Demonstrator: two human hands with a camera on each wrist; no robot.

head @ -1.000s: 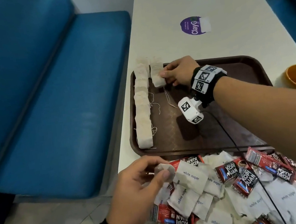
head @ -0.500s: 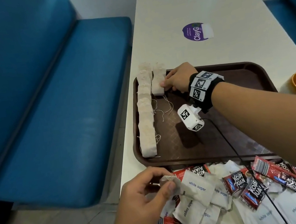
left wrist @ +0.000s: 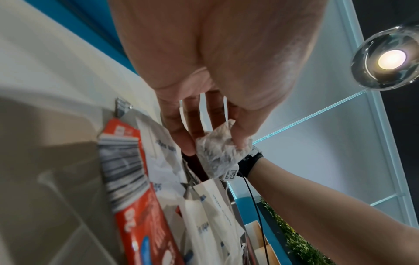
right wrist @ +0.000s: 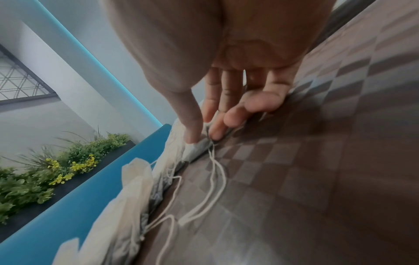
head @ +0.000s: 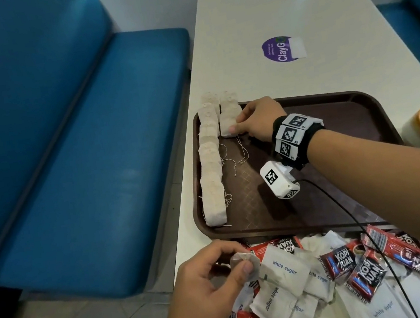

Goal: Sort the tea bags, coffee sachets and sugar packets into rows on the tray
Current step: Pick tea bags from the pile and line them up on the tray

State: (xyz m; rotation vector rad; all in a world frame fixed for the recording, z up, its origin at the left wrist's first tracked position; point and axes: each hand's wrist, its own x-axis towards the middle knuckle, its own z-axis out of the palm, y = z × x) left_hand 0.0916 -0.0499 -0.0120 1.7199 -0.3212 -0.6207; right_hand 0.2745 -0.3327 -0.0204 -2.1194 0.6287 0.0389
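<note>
Head view, nearest the person: an unsorted pile lies on the table (head: 250,16) in front of the tray (head: 359,109), made up of white sugar packets (head: 285,270) and red coffee sachets (head: 368,274). None of either kind is on the tray, so by my reading 2 of the 3 groups are not yet started.

At the pile's left edge, the left hand (head: 207,295) pinches 1 crumpled tea bag (head: 243,264) between thumb and fingers, lifted off the pile; the left wrist view confirms the pinch (left wrist: 217,154). This bag is not yet placed.

Further out, 1 long row of tea bags (head: 211,175) runs along the tray's left edge, its far end overhanging the rim. Just beside it, at the far end, a short second row (head: 228,118) has been begun. The right hand (head: 255,120) rests there, thumb and fingertips clamped on the nearest bag of that row; strings trail over the tray floor.

Assessment: tea bags are largely sorted; coffee and sugar rows remain.
</note>
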